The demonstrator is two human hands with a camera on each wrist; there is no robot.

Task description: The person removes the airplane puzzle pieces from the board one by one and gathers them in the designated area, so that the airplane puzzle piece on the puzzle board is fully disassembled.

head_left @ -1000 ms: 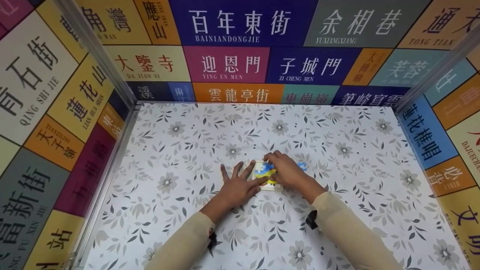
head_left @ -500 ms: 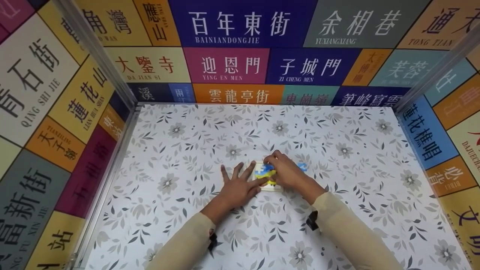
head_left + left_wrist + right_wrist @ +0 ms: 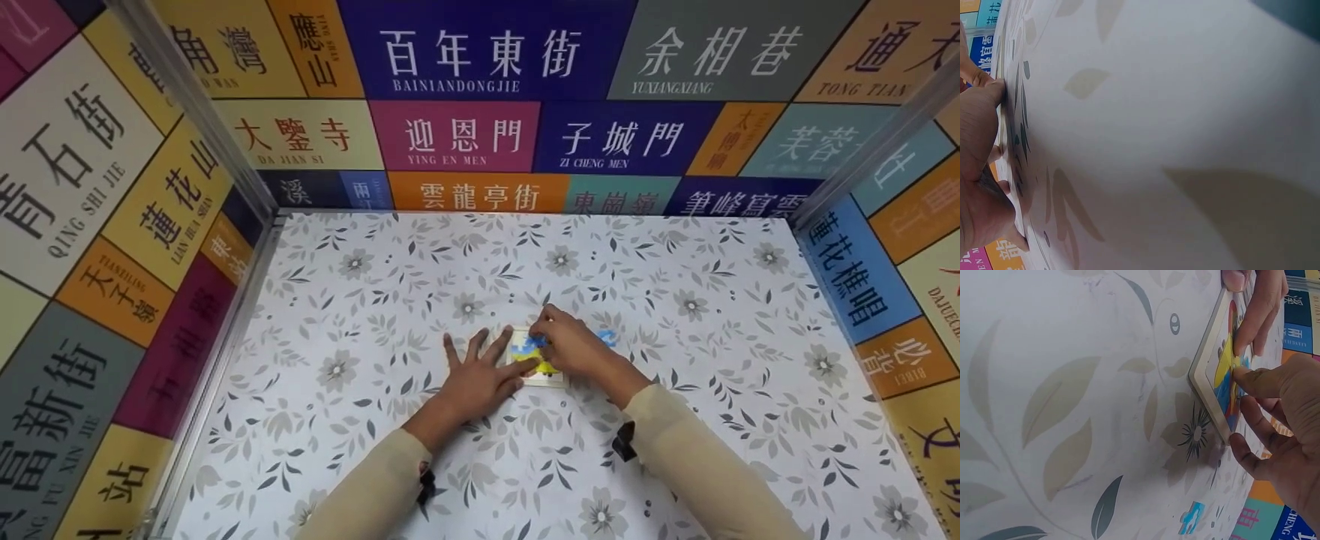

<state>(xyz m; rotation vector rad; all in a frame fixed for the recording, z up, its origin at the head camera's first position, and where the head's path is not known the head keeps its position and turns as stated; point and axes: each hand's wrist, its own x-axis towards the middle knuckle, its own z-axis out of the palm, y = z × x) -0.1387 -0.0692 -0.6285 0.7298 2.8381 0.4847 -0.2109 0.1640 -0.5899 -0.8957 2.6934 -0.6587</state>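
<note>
Hands (image 3: 472, 386): two
Puzzle board (image 3: 1210, 399): just the one
Blue puzzle piece (image 3: 1190, 517) lying off it: one that I can see
Tan sleeves (image 3: 709, 457): two
Black wrist gadgets (image 3: 624, 441): two
Bench (image 3: 405, 279): one
Sign-covered walls (image 3: 459, 154): three

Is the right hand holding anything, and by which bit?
Can't tell: the right hand has fingers on the puzzle, hiding whether they pinch a piece.
</note>
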